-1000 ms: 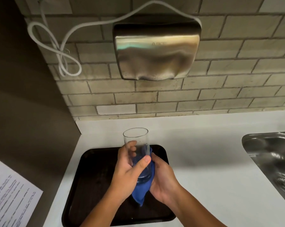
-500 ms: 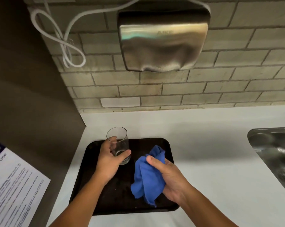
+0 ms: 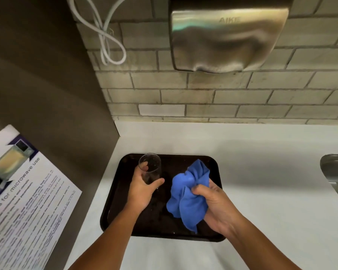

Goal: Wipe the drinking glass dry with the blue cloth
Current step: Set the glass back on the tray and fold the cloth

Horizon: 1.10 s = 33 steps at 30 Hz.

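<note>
A clear drinking glass (image 3: 151, 167) stands upright over the far left part of the black tray (image 3: 113, 209). My left hand (image 3: 141, 189) is wrapped around its lower half; whether its base touches the tray is hidden. To the right, my right hand (image 3: 214, 205) clutches the bunched blue cloth (image 3: 189, 193), which hangs down over the tray. Cloth and glass are apart, with a gap of dark tray between them.
The tray lies on a white counter (image 3: 261, 191) against a tiled wall. A steel sink (image 3: 337, 178) is at the right edge. A metal hand dryer (image 3: 226, 34) hangs above with a looped white cable (image 3: 107, 41). A printed microwave notice (image 3: 22, 195) hangs on the brown side wall at left.
The glass and cloth, held together a second ago, have separated. My left hand carried the glass down and left toward the tray; my right hand drew the cloth away to the right.
</note>
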### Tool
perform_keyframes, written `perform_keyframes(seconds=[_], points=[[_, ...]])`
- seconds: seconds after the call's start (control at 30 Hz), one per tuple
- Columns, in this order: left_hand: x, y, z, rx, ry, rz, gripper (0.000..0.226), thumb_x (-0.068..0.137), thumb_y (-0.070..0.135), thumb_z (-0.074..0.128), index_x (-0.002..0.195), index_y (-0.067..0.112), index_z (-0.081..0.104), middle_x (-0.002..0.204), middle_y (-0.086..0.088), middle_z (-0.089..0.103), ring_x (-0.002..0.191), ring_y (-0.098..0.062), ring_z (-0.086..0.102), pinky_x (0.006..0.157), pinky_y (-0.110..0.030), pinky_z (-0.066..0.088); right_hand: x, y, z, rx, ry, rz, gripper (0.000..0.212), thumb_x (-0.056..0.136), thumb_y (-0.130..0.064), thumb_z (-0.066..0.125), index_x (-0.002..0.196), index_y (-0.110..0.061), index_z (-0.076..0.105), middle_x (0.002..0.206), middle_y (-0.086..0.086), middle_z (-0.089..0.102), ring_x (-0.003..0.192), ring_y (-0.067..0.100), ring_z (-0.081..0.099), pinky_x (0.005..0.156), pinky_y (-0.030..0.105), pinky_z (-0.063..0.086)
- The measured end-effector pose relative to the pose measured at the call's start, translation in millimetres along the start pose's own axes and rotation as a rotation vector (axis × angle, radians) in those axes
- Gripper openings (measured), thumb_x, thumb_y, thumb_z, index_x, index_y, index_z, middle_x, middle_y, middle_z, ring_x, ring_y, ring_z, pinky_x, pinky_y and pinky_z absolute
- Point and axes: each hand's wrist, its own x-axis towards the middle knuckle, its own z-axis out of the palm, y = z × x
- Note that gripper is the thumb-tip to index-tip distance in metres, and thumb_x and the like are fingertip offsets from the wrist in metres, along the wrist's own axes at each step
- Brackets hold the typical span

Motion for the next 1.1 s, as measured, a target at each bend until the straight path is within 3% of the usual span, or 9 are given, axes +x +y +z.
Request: perform_keyframes(seconds=[0.1,0.17,0.37,0.5,0.6,0.8,0.9,0.97,1.1], points=[[1.5,1.2,3.1,-0.01,0.01,-0.016,0.08,0.06,0.045,0.101,0.11,0.082,0.051,0.123,0.019,0.07,0.115,-0.005,0.073,0.096,-0.024,0.056,0.1,-1.2,1.4,-0.008,0.0,-0.012,0.035,0.096,0.009,0.062,0.116,-0.014,0.08,0.11,0.017,0.082,0.097,0.024,0.083,0.08,0.032,0.067],[1.9,2.3,3.9,0.025,0.003,-0.011,0.082,0.053,0.057,0.096,0.12,0.071,0.051,0.127,0.016,0.07,0.12,-0.011,0.072,0.102,-0.031,0.057,0.4,-1.6,1.6,-0.014,0.009,-0.012,0.035,0.098,0.009,0.063,0.115,-0.015,0.081,0.11,0.016,0.082,0.097,0.024,0.083,0.079,0.031,0.067],[-12.3,12.3,1.4,0.087,0.001,-0.121,0.105,0.073,0.022,0.101,0.159,0.016,0.041,0.156,-0.01,0.053,0.14,-0.028,0.06,0.109,-0.042,0.056,1.0,-3.8,0.8,-0.006,0.006,-0.017,0.037,0.083,0.0,0.072,0.116,-0.016,0.08,0.114,0.017,0.081,0.102,0.027,0.081,0.085,0.035,0.066],[-60.1,27.3,-7.4,-0.061,0.252,0.083,0.052,0.087,0.024,0.068,0.131,0.048,0.057,0.127,0.007,0.06,0.113,-0.001,0.063,0.087,-0.012,0.052,1.8,-6.8,-3.8,0.035,0.002,-0.023,0.039,0.085,0.001,0.071,0.12,-0.014,0.078,0.115,0.017,0.08,0.102,0.026,0.082,0.084,0.034,0.066],[-76.3,52.7,-5.3,-0.176,0.063,0.084,0.036,0.093,0.022,0.06,0.113,0.049,0.073,0.11,0.011,0.078,0.104,-0.005,0.075,0.091,-0.021,0.059,0.8,-10.7,-4.8,0.06,-0.017,-0.026,0.039,0.087,0.001,0.068,0.123,-0.011,0.075,0.114,0.016,0.079,0.103,0.025,0.08,0.087,0.034,0.065],[-71.9,91.6,20.4,-0.496,-0.535,-0.313,0.049,0.113,0.04,0.044,0.139,0.015,0.077,0.142,-0.012,0.077,0.138,-0.027,0.069,0.114,-0.038,0.054,-3.1,-19.5,0.3,0.159,-0.096,-0.04,0.051,0.092,-0.025,0.079,0.136,-0.005,0.068,0.128,0.017,0.075,0.127,0.031,0.07,0.119,0.049,0.046],[-67.6,95.6,27.6,-0.523,-0.546,-0.343,0.052,0.101,0.033,0.061,0.14,0.0,0.071,0.144,-0.028,0.071,0.14,-0.04,0.065,0.12,-0.048,0.05,-5.5,-23.5,-1.8,0.19,-0.107,-0.071,0.06,0.096,-0.034,0.079,0.143,0.0,0.061,0.13,0.02,0.073,0.127,0.031,0.07,0.118,0.046,0.05],[-61.9,92.0,29.5,-0.502,-0.495,-0.302,0.049,0.097,0.026,0.065,0.136,-0.004,0.068,0.139,-0.03,0.073,0.135,-0.044,0.067,0.114,-0.048,0.054,-6.0,-24.7,-7.7,0.125,-0.056,-0.11,0.046,0.102,-0.031,0.07,0.138,-0.002,0.066,0.127,0.018,0.075,0.123,0.029,0.073,0.109,0.039,0.058],[-60.4,94.4,29.4,-0.356,-0.457,-0.158,0.016,0.097,0.041,0.071,0.103,0.028,0.078,0.11,-0.006,0.081,0.109,-0.02,0.075,0.096,-0.042,0.061,-3.8,-23.6,-26.2,-0.053,0.153,-0.213,0.025,0.106,-0.02,0.066,0.125,-0.007,0.075,0.121,0.017,0.08,0.123,0.034,0.075,0.097,0.032,0.064]])
